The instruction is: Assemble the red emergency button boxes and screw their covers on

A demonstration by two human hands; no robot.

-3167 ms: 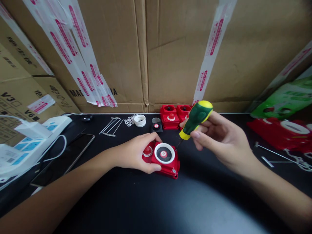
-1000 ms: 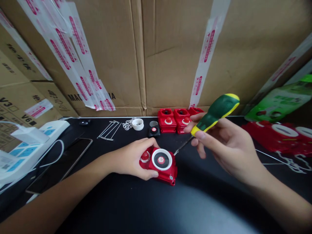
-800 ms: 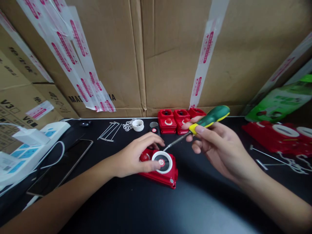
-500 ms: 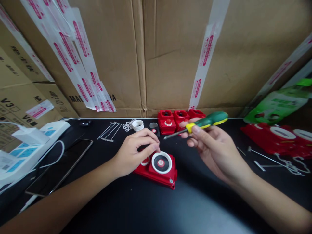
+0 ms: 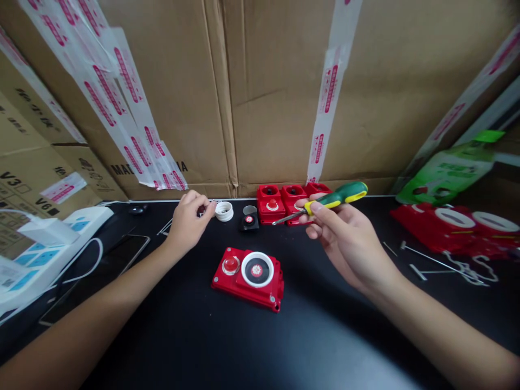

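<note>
My right hand [image 5: 337, 227] grips a screwdriver [image 5: 339, 196] with a green and yellow handle, its metal shaft pointing left. My left hand [image 5: 189, 219] is at the back of the table, beside a stack of white rings [image 5: 223, 212]. Its fingers are curled together; whatever they hold is hidden. A red housing [image 5: 248, 279] lies on the black table in front of me, apart from both hands. It has a red button [image 5: 231, 264] in a clear collar and a white ring [image 5: 257, 270] around a black disc with a red-and-white label.
Several red housings [image 5: 271, 208] stand against the cardboard [image 5: 276, 119], near a small black part [image 5: 248, 220]. More red housings [image 5: 442, 230], metal T-shaped rods [image 5: 430, 257] and a green bottle [image 5: 449, 170] are right. A power strip [image 5: 44, 254] and phone [image 5: 101, 273] lie left.
My left hand has left the red housing and moved back and left to beside the white rings, over where white chain lay. My right hand still holds the screwdriver. The view has shifted slightly.
</note>
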